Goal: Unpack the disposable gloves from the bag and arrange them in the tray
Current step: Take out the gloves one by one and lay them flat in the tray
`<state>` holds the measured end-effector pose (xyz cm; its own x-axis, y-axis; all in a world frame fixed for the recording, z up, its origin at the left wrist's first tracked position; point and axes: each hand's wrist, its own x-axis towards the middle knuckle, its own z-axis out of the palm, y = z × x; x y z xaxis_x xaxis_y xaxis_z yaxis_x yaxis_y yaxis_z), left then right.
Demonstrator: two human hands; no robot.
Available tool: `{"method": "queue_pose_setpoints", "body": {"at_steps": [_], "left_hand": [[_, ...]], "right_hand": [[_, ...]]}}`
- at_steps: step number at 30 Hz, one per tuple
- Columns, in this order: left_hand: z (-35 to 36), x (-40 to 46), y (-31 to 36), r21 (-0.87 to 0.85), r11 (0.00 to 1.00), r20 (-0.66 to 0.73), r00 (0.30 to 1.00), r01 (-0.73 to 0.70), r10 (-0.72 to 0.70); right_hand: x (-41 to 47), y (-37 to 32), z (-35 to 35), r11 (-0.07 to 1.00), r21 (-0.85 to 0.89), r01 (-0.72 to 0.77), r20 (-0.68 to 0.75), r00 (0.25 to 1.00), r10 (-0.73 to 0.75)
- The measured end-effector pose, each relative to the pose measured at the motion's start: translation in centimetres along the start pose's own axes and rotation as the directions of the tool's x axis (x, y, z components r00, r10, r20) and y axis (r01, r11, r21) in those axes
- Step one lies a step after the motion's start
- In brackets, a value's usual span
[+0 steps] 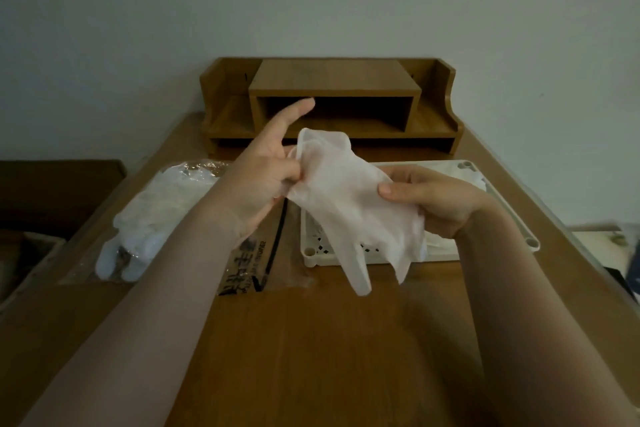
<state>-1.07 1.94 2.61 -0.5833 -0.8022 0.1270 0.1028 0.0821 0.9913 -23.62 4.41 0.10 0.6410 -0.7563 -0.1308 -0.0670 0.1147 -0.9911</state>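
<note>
Both hands hold one white glove (349, 198) in the air above the tray (498, 191): left hand (263, 177) grip pinches its cuff end, right hand (429, 201) grip clamps its side. Bag (162, 211) of gloves lies left of tray on tabletop (311, 340).

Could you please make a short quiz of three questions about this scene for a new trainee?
1. True or false: both hands hold the glove above the table.
2. Where does the bag of gloves lie from the tray? A) on the person's left B) on the person's right C) inside it
3. What stands at the table's far end?

Key: 1 true. 2 A. 3 a wooden shelf organiser.
</note>
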Motion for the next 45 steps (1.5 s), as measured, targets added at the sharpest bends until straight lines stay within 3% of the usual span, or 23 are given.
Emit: {"method": "queue_pose_setpoints", "body": {"at_steps": [6, 9, 12, 14, 16, 18, 20, 22, 27, 31, 34, 37, 39, 40, 42, 43, 45], "left_hand": [[1.8, 1.4, 1.2, 0.015, 0.997, 0.046, 0.996, -0.077, 0.076], [3.0, 2.4, 1.0, 0.014, 0.996, 0.084, 0.993, -0.084, 0.083], [5.1, 3.2, 0.9, -0.081, 0.993, 0.162, 0.981, -0.091, 0.103], [6.6, 3.9, 0.7, -0.011, 0.995, 0.101, 0.990, -0.103, 0.103], [7.6, 5.0, -0.2, 0.148, 0.985, -0.034, 0.995, -0.085, 0.091], [7.7, 5.9, -1.6, 0.358, 0.933, -0.097, 0.993, -0.029, 0.068], [7.4, 6.5, -3.3, 0.571, 0.821, -0.107, 0.993, 0.019, 0.051], [7.2, 6.7, -4.5, 0.697, 0.715, -0.119, 0.992, 0.054, 0.041], [6.0, 7.6, -5.7, 0.808, 0.578, -0.144, 0.990, 0.112, 0.009], [5.1, 7.9, -6.0, 0.882, 0.453, -0.135, 0.991, 0.130, -0.022], [4.9, 7.9, -6.9, 0.882, 0.441, -0.176, 0.984, 0.166, -0.018], [4.6, 8.0, -7.9, 0.899, 0.389, -0.206, 0.978, 0.199, -0.025], [4.5, 7.9, -8.2, 0.915, 0.340, -0.229, 0.973, 0.218, -0.010], [4.6, 7.8, -8.0, 0.933, 0.285, -0.238, 0.971, 0.221, 0.026], [5.2, 7.7, -7.5, 0.975, 0.127, -0.200, 0.969, 0.183, 0.142], [5.8, 7.7, -7.3, 0.988, 0.073, -0.148, 0.969, 0.136, 0.197], [7.0, 8.0, -7.0, 1.000, 0.003, -0.007, 0.976, 0.006, 0.216]], "right_hand": [[-2.7, 0.7, -1.6, 0.965, 0.173, 0.198, -0.029, 0.980, -0.196], [-3.8, 0.9, -2.7, 0.919, 0.254, 0.302, 0.063, 0.943, -0.328], [-5.9, -0.1, -4.4, 0.939, 0.250, 0.235, 0.210, 0.934, -0.289], [-7.6, -1.1, -5.7, 0.956, 0.222, 0.190, 0.251, 0.937, -0.244], [-8.6, -2.1, -7.0, 0.977, 0.166, 0.135, 0.138, 0.978, -0.159], [-8.4, -2.4, -8.2, 0.994, -0.052, -0.093, -0.185, 0.979, 0.082], [-7.5, -1.7, -9.6, 0.886, -0.260, -0.384, -0.498, 0.839, 0.218], [-6.2, -1.0, -10.1, 0.789, -0.331, -0.517, -0.643, 0.736, 0.212], [-4.3, -0.4, -10.5, 0.704, -0.391, -0.593, -0.750, 0.648, 0.130], [-2.8, -0.4, -10.4, 0.545, -0.515, -0.662, -0.808, 0.588, -0.050], [-1.5, 0.9, -10.2, 0.500, -0.508, -0.702, -0.847, 0.514, -0.138], [-1.0, 2.4, -9.0, 0.305, -0.476, -0.825, -0.878, 0.463, -0.119], [-1.0, 2.5, -7.7, 0.170, -0.481, -0.860, -0.868, 0.441, -0.229], [-0.9, 2.3, -6.8, 0.099, -0.523, -0.846, -0.815, 0.463, -0.349], [-0.4, 2.4, -5.3, 0.022, -0.693, -0.721, -0.617, 0.577, -0.536], [0.0, 2.4, -4.5, 0.029, -0.777, -0.629, -0.545, 0.649, -0.531], [1.0, 3.0, -3.6, 0.084, -0.857, -0.508, -0.498, 0.778, -0.384]]}}
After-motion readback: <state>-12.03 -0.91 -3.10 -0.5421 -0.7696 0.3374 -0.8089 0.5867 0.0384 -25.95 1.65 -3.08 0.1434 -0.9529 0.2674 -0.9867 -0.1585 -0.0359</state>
